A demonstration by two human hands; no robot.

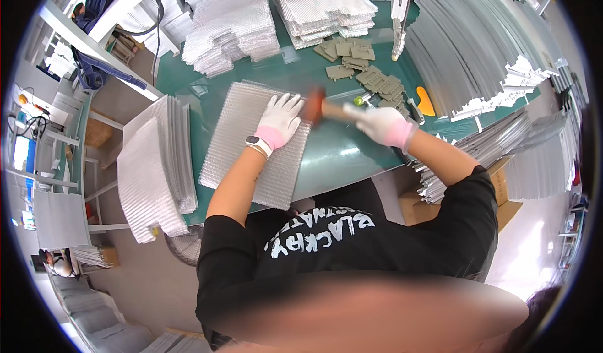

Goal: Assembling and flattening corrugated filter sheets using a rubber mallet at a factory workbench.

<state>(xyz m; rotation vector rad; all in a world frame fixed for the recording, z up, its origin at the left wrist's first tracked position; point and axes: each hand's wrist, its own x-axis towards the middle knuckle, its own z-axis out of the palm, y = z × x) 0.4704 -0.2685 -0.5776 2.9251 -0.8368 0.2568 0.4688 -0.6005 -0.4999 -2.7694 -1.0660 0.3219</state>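
My left hand, in a white glove with a pink cuff, lies flat with its fingers stretched out on a ribbed, translucent panel. The panel rests at a slant on the green tabletop. In my right hand, gloved the same way, is the wooden handle of a mallet. Its reddish-brown head is smeared by motion, over the panel's right edge near my left fingertips. Whether the head touches the panel, I cannot tell. Flat olive-coloured plastic pieces lie in a loose pile beyond my right hand.
Two stacks of ribbed panels stand at the back. Another panel stack overhangs the left edge. Long grey panels fill the right side. An orange piece and a green-ended tool lie near my right hand.
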